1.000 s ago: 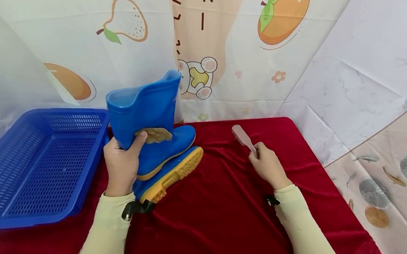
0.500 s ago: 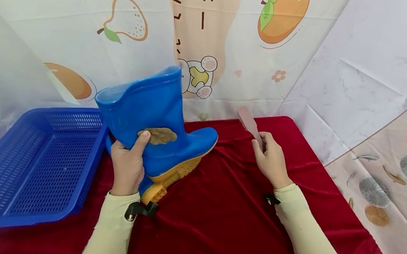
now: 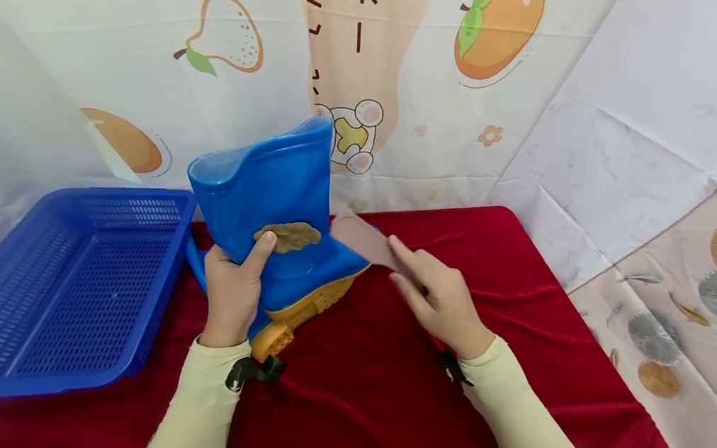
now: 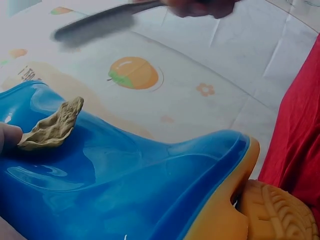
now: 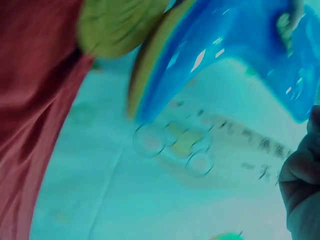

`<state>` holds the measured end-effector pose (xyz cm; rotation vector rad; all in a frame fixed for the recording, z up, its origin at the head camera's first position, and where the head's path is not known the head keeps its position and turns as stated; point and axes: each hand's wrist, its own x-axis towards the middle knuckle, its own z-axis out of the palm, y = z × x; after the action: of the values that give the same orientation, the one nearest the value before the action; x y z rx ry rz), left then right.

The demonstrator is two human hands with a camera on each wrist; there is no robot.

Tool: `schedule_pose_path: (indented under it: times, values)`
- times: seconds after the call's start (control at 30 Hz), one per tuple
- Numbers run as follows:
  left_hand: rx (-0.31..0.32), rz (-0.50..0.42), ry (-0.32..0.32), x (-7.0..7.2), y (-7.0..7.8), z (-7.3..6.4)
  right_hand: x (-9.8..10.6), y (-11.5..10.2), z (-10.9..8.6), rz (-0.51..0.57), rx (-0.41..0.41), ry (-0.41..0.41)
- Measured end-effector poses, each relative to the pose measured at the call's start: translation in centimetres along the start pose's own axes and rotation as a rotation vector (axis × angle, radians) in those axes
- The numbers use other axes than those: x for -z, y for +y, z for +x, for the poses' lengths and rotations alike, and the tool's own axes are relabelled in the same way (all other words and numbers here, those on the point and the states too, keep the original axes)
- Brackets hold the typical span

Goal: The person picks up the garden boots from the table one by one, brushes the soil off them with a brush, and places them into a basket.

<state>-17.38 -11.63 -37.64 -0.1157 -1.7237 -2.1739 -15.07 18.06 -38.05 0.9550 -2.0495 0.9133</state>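
Observation:
My left hand (image 3: 233, 292) grips a blue rain boot (image 3: 272, 189) by its shaft, held tilted with the toe to the right. The thumb presses on a brown clay-like lump (image 3: 298, 237) stuck to the boot's side. My right hand (image 3: 440, 295) holds a pink brush (image 3: 365, 241) by its handle, its head overlapping the boot's toe in the head view. In the left wrist view the brush (image 4: 97, 25) is apart from the boot, its pale bristles facing down. Partly hidden beneath lies a second boot with a yellow sole (image 4: 280, 212).
A blue slotted plastic basket (image 3: 84, 382) stands at the left. Red cloth (image 3: 361, 401) covers the table, and a fruit-printed curtain (image 3: 418, 176) hangs behind it.
The left hand has lifted the boot off the other one and shifted it right. The right hand first raised the brush, then swung it left toward the boot.

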Motion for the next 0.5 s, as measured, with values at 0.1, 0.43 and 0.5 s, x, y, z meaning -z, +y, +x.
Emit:
schedule_pose_path:
  times: [0.1,0.43,0.5]
  values:
    - [0.001,0.029,0.000,-0.1,0.1,-0.1,-1.3,-1.3,0.9,0.036,0.040,0.002]
    - [-0.080,0.001,-0.130,-0.1,0.2,-0.6,-3.9,-2.1,1.0,0.003,-0.063,-0.068]
    - [-0.093,-0.051,-0.168,0.0,0.3,-0.5,-3.9,-1.9,0.9,-0.016,-0.101,-0.077]
